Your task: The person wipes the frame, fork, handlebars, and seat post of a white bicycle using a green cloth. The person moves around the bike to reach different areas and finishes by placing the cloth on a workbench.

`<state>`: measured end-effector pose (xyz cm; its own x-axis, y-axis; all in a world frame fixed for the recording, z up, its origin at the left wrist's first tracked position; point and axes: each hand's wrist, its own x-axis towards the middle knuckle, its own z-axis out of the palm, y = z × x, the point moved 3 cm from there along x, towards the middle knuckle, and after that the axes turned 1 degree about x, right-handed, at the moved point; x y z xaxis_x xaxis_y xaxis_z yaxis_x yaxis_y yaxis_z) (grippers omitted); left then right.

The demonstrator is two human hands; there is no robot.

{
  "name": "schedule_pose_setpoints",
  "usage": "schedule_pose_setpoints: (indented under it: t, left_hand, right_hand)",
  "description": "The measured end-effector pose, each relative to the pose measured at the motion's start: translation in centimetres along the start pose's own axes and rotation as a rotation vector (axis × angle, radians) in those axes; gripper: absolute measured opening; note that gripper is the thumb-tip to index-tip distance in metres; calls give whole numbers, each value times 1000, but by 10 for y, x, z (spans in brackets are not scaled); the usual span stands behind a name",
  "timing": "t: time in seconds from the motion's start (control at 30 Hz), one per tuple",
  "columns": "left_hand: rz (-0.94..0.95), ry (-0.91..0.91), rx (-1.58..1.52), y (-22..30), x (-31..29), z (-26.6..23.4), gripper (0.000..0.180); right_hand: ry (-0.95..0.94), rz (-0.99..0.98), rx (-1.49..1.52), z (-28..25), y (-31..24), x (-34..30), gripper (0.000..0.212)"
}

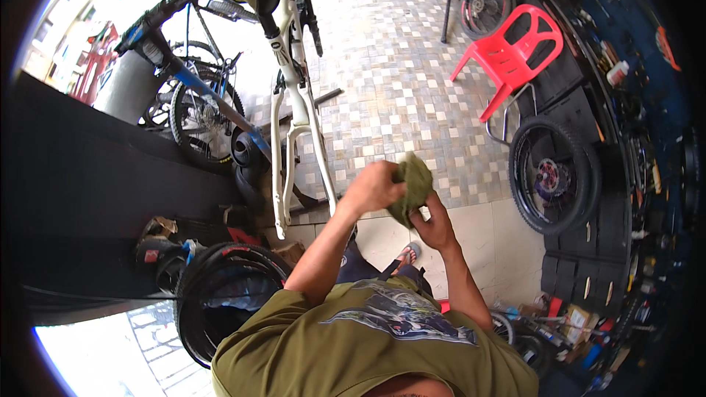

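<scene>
A crumpled olive-green cloth (416, 185) is held up in front of my chest. My left hand (373, 188) grips its left side with the fingers closed. From the lower right, my right hand (435, 226) pinches the cloth's lower edge; part of its fingers is hidden behind the fabric. To the left of my hands, apart from them, a pale white bicycle frame (292, 77) hangs on a repair stand with a blue and dark arm (195, 82). The frame's rear end points down toward me, with no wheel in it.
A red plastic chair (511, 51) stands at the far right. Below it, bicycle wheels with tyres (550, 176) lean against black drawers (581, 279). Several tyres (213, 279) are stacked at lower left, near a black panel (88, 198). Another bicycle (202, 117) stands behind the repair stand.
</scene>
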<state>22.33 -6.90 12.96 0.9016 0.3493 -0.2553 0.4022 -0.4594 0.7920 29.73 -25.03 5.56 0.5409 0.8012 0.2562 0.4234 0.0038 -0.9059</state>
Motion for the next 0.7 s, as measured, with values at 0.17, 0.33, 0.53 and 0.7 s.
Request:
schedule_pose_setpoints:
  t: [0.17,0.33,0.53,0.7]
  left_hand:
    - [32,241,-211,-23,20,29,33]
    - [-70,425,-148,-87,58,13,36]
    - [-174,776,127,-118,55,-46,52]
    - [-483,858,23,-184,43,-74,69]
  right_hand:
    - [-283,536,888,-6,61,20,36]
    - [-423,635,783,36,67,59,39]
    - [-319,468,488,39,68,184,38]
    - [-468,69,297,67,24,324,46]
